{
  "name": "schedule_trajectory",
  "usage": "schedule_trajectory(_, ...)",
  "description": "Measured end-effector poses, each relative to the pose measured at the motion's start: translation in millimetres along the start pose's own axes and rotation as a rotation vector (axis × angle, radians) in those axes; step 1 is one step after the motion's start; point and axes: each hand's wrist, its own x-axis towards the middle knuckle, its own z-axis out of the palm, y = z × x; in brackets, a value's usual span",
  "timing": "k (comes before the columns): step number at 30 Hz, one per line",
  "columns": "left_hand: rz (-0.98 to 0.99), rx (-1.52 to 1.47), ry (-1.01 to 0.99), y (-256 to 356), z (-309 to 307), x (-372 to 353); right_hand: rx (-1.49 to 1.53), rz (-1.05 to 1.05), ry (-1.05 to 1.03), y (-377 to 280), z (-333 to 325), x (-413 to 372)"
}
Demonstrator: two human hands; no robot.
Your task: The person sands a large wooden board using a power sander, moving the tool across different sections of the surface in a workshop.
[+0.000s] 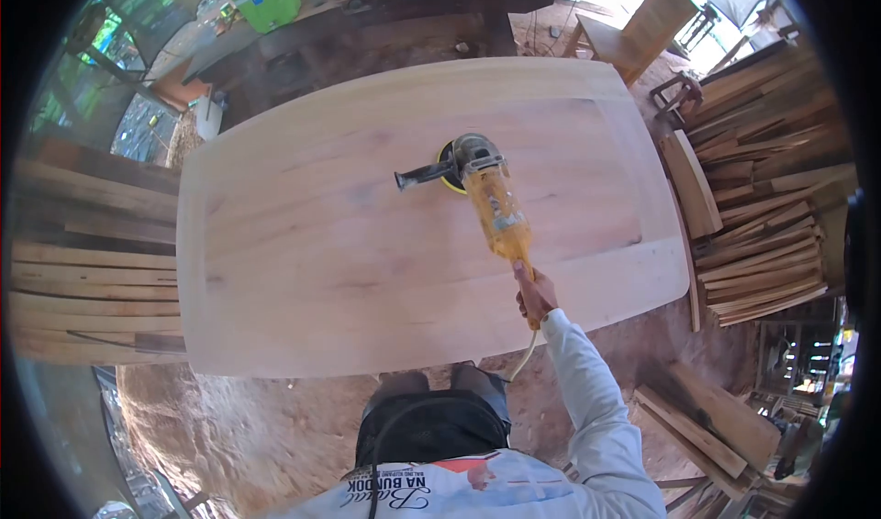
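At center frame, my right hand (537,295) is gripping the yellow, dust-covered power sander (494,200) extending above it. I'm not seeing my left hand.

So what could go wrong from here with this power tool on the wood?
Only the right hand is on the yellow power tool, its side handle unheld, so it could twist or kick if running. Its disc might tip and gouge the wooden panel. The cord hangs near the legs and could snag.
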Motion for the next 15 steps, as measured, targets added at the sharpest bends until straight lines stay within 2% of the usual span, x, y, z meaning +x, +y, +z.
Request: schedule_trajectory(15,-0.076,-0.072,-0.078,16.0,51.9,-31.0,-0.061,-0.034,-0.251,-19.4,34.7,6.2)
